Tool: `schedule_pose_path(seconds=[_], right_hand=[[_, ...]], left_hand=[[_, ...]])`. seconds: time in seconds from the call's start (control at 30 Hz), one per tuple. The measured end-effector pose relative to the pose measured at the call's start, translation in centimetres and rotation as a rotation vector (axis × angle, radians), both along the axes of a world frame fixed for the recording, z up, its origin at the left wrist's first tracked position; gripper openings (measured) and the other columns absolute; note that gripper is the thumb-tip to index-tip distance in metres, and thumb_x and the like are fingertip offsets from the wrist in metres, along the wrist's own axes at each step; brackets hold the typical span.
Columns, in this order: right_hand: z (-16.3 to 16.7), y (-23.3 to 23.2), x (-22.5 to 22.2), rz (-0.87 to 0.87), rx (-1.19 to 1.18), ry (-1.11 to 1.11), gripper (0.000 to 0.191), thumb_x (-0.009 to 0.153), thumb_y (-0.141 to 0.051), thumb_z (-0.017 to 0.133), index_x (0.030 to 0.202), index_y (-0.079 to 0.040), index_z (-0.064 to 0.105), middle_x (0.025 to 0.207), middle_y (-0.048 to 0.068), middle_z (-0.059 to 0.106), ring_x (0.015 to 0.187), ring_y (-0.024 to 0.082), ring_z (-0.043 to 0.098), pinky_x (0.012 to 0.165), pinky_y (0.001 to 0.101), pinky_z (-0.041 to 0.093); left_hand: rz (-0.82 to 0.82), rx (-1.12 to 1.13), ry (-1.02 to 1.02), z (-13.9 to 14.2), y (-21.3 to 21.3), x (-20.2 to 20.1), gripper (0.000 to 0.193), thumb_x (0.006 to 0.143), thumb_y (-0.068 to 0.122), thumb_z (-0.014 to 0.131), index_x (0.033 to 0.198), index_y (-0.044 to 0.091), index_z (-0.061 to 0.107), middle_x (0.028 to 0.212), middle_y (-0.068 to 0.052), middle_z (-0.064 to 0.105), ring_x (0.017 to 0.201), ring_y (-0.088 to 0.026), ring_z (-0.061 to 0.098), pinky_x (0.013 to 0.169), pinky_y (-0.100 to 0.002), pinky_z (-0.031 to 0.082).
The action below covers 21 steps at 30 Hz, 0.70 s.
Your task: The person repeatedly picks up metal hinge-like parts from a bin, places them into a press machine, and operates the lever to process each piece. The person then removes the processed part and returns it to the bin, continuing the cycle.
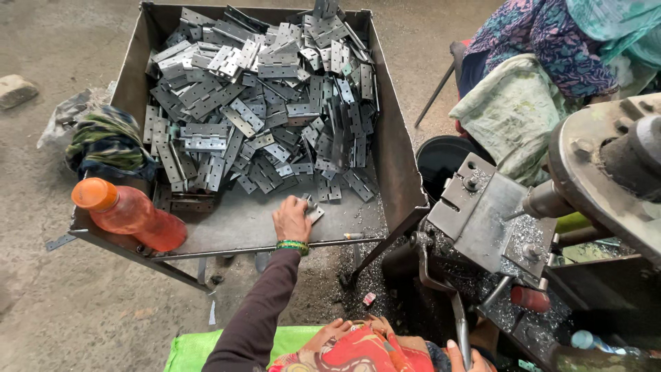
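Bottle: orange bottle (131, 213) lies at the tray's left corner.
Left hand (292, 219): fingers closed on a metal hinge (314, 213), partly hidden, on the metal tray (241, 227) floor.
Right hand (460, 355): cut off by the frame, on the machine lever (447, 296); grip unclear.

Left hand (292, 219) reaches into the metal tray (396, 158), fingers (303, 204) closed on a flat steel hinge (314, 213) at the near edge of the hinge pile (265, 103); green bangle (293, 245) on the wrist. Right hand (460, 356) sits at bottom frame, gripping the machine's lever handle (457, 320), beside the swarf-covered drilling fixture (482, 213). Orange bottle (127, 213) lies on the tray's left corner next to a bundled striped cloth (107, 141); another person in patterned clothing (544, 41) sits at top right.
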State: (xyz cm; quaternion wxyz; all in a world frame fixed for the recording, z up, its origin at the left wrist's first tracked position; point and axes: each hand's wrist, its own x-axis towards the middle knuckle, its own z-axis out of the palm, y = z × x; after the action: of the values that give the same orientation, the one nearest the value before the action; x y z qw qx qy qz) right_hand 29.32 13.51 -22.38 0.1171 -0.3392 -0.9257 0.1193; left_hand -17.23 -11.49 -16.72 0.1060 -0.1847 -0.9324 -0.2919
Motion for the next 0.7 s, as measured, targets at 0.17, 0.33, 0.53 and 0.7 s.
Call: schedule_pose_path(seconds=[0.17, 0.33, 0.53, 0.7], right_hand=[[-0.4, -0.4, -0.2, -0.305, -0.258, 0.152, 0.027, 0.079, -0.028, 0.08, 0.074, -0.002, 0.078, 0.064, 0.01, 0.077, 0.056, 0.021, 0.073, 0.069, 0.0337, 0.058], [-0.6, -0.4, -0.3, -0.284, -0.271, 0.233, 0.031, 0.081, -0.027, 0.078, 0.065, -0.002, 0.072, 0.063, 0.01, 0.076, 0.05, 0.018, 0.07, 0.062, 0.0326, 0.058], [-0.4, -0.1, -0.1, -0.218, -0.085, 0.015, 0.034, 0.083, -0.035, 0.082, 0.069, -0.005, 0.075, 0.055, 0.011, 0.065, 0.046, 0.022, 0.061, 0.055, 0.0332, 0.054], [-0.5, 0.0, 0.0, -0.258, -0.224, 0.077, 0.028, 0.081, -0.031, 0.078, 0.07, -0.005, 0.076, 0.054, 0.01, 0.067, 0.046, 0.02, 0.065, 0.059, 0.0354, 0.056]], left_hand=[[-0.099, -0.042, -0.058, 0.0, -1.4, 0.9, 0.032, 0.074, 0.019, 0.084, 0.104, 0.019, 0.074, 0.103, -0.002, 0.063, 0.106, -0.024, 0.057, 0.09, -0.041, 0.045], [-0.028, -0.032, -0.037, -0.1, -1.0, 0.8, 0.056, 0.064, 0.023, 0.087, 0.115, 0.013, 0.068, 0.115, -0.007, 0.062, 0.109, -0.027, 0.056, 0.086, -0.046, 0.043], [0.064, -0.217, -0.08, -1.6, -1.1, 0.3, 0.051, 0.078, 0.013, 0.08, 0.125, 0.026, 0.066, 0.111, 0.0, 0.065, 0.113, -0.021, 0.057, 0.099, -0.046, 0.04], [0.185, -0.105, -0.145, -2.6, -1.7, 0.2, 0.063, 0.073, 0.011, 0.082, 0.131, 0.024, 0.063, 0.107, 0.0, 0.065, 0.107, -0.021, 0.056, 0.098, -0.046, 0.037]])
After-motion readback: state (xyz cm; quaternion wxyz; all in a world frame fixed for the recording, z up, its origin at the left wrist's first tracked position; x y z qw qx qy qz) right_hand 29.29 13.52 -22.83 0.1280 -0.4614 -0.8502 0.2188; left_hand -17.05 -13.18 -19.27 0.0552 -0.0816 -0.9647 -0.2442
